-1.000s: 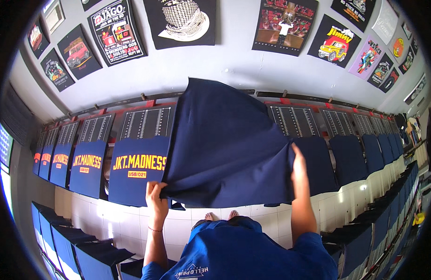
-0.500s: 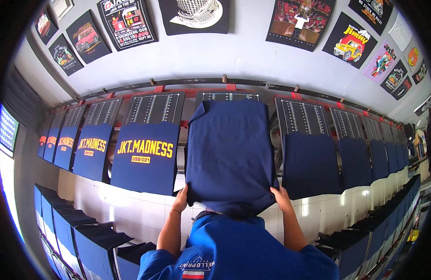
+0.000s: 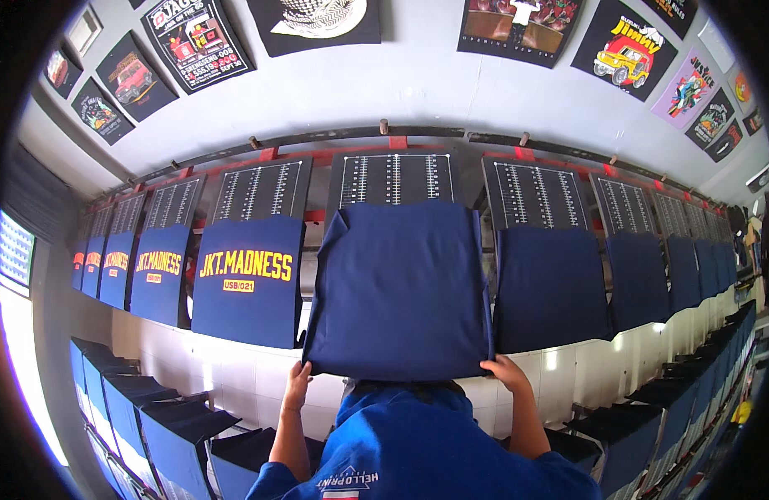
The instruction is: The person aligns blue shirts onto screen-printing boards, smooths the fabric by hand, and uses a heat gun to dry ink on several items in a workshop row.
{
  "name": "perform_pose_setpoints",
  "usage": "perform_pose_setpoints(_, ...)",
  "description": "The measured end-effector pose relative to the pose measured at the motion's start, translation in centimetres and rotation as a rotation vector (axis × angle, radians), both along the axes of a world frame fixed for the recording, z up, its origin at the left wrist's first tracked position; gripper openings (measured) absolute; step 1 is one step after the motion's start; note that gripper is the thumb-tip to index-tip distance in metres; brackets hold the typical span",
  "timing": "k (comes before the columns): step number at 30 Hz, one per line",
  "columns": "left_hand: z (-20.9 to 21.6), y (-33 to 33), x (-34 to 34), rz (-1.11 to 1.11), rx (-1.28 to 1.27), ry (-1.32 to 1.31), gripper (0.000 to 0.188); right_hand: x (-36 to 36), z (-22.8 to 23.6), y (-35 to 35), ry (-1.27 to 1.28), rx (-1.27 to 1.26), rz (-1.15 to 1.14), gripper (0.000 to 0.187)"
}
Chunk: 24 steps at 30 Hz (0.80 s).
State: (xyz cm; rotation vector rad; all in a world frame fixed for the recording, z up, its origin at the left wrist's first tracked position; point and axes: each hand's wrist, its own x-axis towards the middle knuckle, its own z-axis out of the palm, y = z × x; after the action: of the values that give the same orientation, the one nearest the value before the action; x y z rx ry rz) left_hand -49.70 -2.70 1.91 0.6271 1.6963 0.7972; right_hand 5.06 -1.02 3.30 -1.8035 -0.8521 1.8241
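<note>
A plain navy T-shirt [image 3: 397, 287] lies over the black printing board [image 3: 394, 179] in front of me, its far edge a little below the board's marked white scales. My left hand [image 3: 297, 385] pinches the shirt's near left corner. At the near right corner, my right hand [image 3: 505, 372] grips the same cloth. Between my hands the near edge is stretched almost straight. Slight folds run along both sides of the fabric.
Left of it, navy shirts with yellow lettering [image 3: 246, 279] cover a row of boards. Plain navy shirts [image 3: 551, 287] lie on boards to the right. A dark rail [image 3: 318, 135] runs behind. Nearer me, more navy shirts [image 3: 180, 437] hang on racks at both sides.
Both hands have drawn the shirt toward me and spread slightly apart. Its far edge has slid down the board, uncovering more of the scales, and the near edge is now straighter.
</note>
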Motion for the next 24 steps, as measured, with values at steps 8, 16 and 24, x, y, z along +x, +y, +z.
perform_pose_setpoints(8, 0.3, 2.4, -2.2, -0.117, 0.100, 0.063, 0.023, -1.3, -0.1, 1.2, -0.095, 0.062, -0.056, 0.040)
perform_pose_setpoints(16, 0.7, 0.0, -2.2, -0.342, 0.171, 0.694, 0.022, 1.5, -1.3, -0.9, -0.614, -0.020, 0.690, 0.034)
perform_pose_setpoints(24, 7.2, 26.8, 9.5, -0.443, 0.755, 0.862, 0.017, -9.3, 7.2, 23.5, -0.798, 0.911, 0.179, 0.032)
